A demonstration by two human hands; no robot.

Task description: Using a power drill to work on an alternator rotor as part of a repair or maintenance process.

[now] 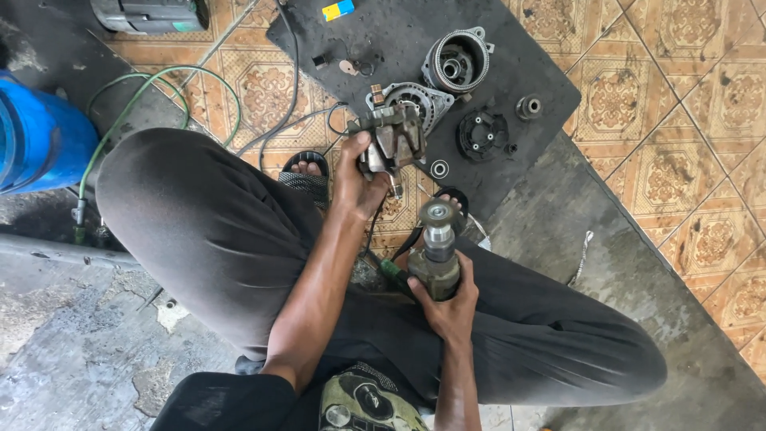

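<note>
We sit cross-legged on the floor (606, 263) and look down at our own two hands. Our left hand (355, 182) has its fingers (364, 144) wrapped around a grimy metal caliper (395, 137), holding it up above the near edge of the dark mat (550, 96). Our right hand (449, 301) is clenched tight around the body of a power tool (437, 259), whose wire-brush head (437, 213) points up, just below the caliper and not touching it. A green-handled screwdriver (392, 274) lies just beside the tool, against our leg. On the mat, behind the caliper, rest a finned round housing (456, 61), a silver end cover (420, 100), a black round plate (482, 133), a small pulley (529, 106) and a bearing (439, 168). A blue barrel (40, 136) stands at the left, with a green hose (132, 100) curling beside it.
</note>
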